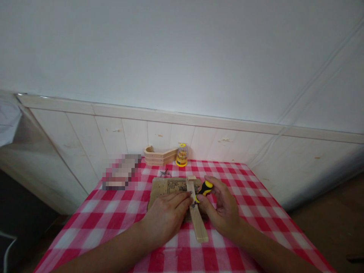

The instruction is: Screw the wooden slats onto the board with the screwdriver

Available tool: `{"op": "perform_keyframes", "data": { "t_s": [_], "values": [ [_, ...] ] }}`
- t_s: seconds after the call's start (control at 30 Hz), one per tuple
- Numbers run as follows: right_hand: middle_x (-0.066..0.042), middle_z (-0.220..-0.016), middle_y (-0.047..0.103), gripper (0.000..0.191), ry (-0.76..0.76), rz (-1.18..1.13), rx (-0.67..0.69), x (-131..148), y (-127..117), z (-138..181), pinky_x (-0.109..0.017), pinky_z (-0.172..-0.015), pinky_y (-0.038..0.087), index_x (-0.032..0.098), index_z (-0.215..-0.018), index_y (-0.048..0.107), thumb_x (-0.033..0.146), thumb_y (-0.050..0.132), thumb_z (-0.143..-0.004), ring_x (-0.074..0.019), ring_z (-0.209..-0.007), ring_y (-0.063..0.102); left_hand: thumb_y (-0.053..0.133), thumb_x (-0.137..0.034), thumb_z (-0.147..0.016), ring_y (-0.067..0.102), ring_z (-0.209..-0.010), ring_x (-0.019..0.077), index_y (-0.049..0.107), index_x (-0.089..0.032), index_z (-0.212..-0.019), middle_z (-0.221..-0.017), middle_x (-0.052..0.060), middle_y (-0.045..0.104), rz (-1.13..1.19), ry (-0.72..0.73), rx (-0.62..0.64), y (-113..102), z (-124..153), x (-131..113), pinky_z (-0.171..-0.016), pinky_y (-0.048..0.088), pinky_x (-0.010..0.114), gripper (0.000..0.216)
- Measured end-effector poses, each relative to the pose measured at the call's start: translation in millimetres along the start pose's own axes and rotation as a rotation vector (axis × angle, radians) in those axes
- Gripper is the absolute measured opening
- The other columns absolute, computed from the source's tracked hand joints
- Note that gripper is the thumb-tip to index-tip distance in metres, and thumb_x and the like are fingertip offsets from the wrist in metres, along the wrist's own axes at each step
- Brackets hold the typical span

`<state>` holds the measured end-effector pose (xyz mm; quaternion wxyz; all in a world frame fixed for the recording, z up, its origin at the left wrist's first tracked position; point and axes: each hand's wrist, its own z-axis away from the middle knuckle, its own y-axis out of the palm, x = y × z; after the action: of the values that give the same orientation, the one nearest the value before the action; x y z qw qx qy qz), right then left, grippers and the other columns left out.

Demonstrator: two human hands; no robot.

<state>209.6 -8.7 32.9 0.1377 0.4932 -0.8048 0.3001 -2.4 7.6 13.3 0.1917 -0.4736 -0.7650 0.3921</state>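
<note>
A narrow wooden strip (198, 225) lies lengthwise over a brown board with dark printed lines (162, 185). Small dark screws or fittings show midway along the strip. My left hand (167, 212) is over the board with its fingers together, their tips against the strip's left edge; its thumb is hidden. On the other side, my right hand (224, 210) is closed on a stubby black-and-yellow screwdriver (205, 188). The screwdriver is tilted, and its lower end is at the strip close to the left fingertips. Its tip is too small to make out.
Behind the board lie several dark screws (165, 173). Farther back stand a curved wooden piece (160, 157) and a clear-domed bit set with a yellow base (182, 156), near the panelled wall (218, 144). A blurred-out flat object (122, 172) lies left on the checked tablecloth (113, 212).
</note>
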Motion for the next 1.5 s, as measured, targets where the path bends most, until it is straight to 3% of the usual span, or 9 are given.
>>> {"op": "perform_keyframes", "data": {
  "t_s": [0.37, 0.63, 0.87, 1.2, 1.5],
  "values": [
    [-0.007, -0.109, 0.074, 0.045, 0.098, -0.076, -0.033, -4, 3, -3, -0.031, -0.077, 0.066, 0.029, -0.134, 0.06, 0.02, 0.072, -0.092, -0.0194, -0.086, 0.076, 0.052, -0.006, -0.094, 0.076, -0.105, 0.0251, 0.066, -0.012, -0.123, -0.122, 0.012, 0.076, -0.002, 0.005, -0.029, 1, -1, -1, -0.091, 0.064, 0.038, 0.033],
    [-0.005, -0.102, 0.074, 0.037, 0.286, -0.185, -0.141, -10, 6, -15, -0.035, -0.077, 0.065, 0.027, -0.13, 0.06, 0.028, 0.07, -0.094, -0.0195, -0.085, 0.075, 0.05, -0.006, -0.092, 0.076, -0.107, 0.0254, 0.067, -0.013, -0.122, -0.123, 0.013, 0.076, -0.017, 0.002, -0.036, 4, 2, 1, -0.093, 0.064, 0.04, 0.035],
    [-0.005, -0.1, 0.074, 0.041, 0.284, -0.173, -0.086, -13, 7, -14, -0.033, -0.074, 0.064, 0.028, -0.136, 0.06, 0.03, 0.068, -0.096, -0.0188, -0.084, 0.074, 0.049, -0.007, -0.094, 0.075, -0.108, 0.0247, 0.067, -0.014, -0.123, -0.124, 0.013, 0.075, -0.029, 0.002, -0.028, 5, 2, 1, -0.094, 0.063, 0.039, 0.035],
    [-0.009, -0.119, 0.077, 0.047, 0.234, -0.206, 0.07, -6, 1, -10, -0.039, -0.088, 0.064, 0.032, -0.151, 0.05, 0.03, 0.056, -0.104, -0.0215, -0.1, 0.077, 0.049, -0.007, -0.095, 0.076, -0.107, 0.0259, 0.067, -0.013, -0.122, -0.124, 0.012, 0.076, -0.011, 0.001, -0.022, 0, -1, 0, -0.092, 0.064, 0.041, 0.032],
    [-0.006, -0.108, 0.078, 0.038, 0.19, -0.079, -0.044, -19, 4, -9, -0.033, -0.077, 0.067, 0.03, -0.129, 0.069, 0.027, 0.075, -0.091, -0.0199, -0.085, 0.077, 0.048, -0.007, -0.095, 0.076, -0.106, 0.0256, 0.067, -0.014, -0.12, -0.122, 0.012, 0.076, -0.025, -0.003, -0.035, 2, 0, 0, -0.092, 0.065, 0.041, 0.032]
  ]
}}
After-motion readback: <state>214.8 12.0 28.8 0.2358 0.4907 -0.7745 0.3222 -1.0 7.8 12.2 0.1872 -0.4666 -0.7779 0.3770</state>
